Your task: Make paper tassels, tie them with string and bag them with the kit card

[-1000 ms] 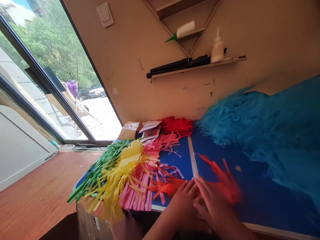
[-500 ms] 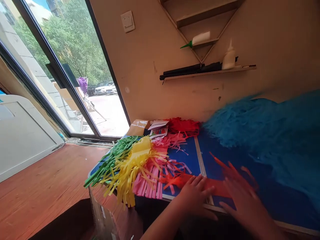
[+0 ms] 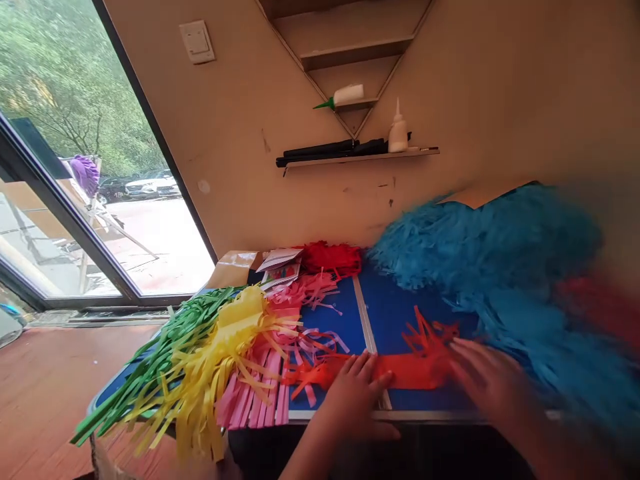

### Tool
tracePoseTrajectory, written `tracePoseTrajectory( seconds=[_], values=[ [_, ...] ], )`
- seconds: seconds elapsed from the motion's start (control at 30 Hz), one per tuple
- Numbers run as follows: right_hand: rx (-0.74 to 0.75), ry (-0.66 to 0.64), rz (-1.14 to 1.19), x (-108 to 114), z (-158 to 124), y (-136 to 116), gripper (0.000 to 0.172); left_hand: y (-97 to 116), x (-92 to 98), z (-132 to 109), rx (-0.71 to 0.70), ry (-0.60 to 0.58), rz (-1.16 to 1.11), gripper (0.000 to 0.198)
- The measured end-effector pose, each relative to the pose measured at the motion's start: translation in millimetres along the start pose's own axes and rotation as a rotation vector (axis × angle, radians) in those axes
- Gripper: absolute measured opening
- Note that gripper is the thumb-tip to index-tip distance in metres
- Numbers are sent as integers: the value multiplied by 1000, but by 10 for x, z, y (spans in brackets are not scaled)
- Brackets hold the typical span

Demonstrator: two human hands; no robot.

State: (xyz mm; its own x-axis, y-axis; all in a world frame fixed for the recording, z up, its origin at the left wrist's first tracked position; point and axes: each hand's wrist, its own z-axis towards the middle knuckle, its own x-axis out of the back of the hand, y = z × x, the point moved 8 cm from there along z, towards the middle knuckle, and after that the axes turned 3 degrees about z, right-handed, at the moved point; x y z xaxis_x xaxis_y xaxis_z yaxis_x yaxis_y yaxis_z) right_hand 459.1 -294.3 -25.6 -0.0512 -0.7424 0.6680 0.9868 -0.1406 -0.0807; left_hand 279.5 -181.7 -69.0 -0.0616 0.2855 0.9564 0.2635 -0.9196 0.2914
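Note:
A strip of red-orange tissue paper (image 3: 407,371) with fringed ends lies flat along the front of the blue table. My left hand (image 3: 353,393) rests palm down on the strip's left part, fingers stretched out and thumb apart. At the strip's right end is my right hand (image 3: 493,383), a little blurred; its extended fingers touch the bunched red fringe, and no grip on it shows. Just left of my left hand, pink fringed paper (image 3: 255,397) hangs over the table edge, beside yellow fringed paper (image 3: 240,320) and green fringed paper (image 3: 185,340).
A large blue fringed paper mass (image 3: 485,240) covers the table's back right. Red fringe (image 3: 333,259) and a folded printed paper (image 3: 280,267) lie at the back. Above, a wall shelf (image 3: 365,158) holds a white squeeze bottle (image 3: 399,130). A glass door (image 3: 90,220) stands left.
The view has shifted right. My right hand has come down to the strip's right end, where the raised red fringe now lies bunched. My left hand stays flat on the strip.

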Motion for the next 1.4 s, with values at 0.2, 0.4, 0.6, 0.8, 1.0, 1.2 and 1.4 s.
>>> tracePoseTrajectory(
  seconds=[0.2,0.4,0.6,0.8,1.0,1.2,1.4],
  values=[
    [326,-283,163,-547,-65,-808,36,-15,10,-6,55,71,-8,78],
    [184,-197,263,-452,-112,-733,36,125,128,-104,17,300,148,45],
    [182,-187,261,-342,-57,-772,36,207,118,-86,-53,361,226,20],
    [261,-144,283,-286,-97,-834,31,230,147,-123,-69,430,306,17],
    [234,-184,404,-319,-196,-870,18,250,124,-162,-111,435,323,36],
    [212,-191,495,-298,-245,-856,19,249,58,-274,-76,381,343,43],
    [157,-167,571,-258,-240,-878,27,312,58,-374,-105,430,349,22]
  ],
)
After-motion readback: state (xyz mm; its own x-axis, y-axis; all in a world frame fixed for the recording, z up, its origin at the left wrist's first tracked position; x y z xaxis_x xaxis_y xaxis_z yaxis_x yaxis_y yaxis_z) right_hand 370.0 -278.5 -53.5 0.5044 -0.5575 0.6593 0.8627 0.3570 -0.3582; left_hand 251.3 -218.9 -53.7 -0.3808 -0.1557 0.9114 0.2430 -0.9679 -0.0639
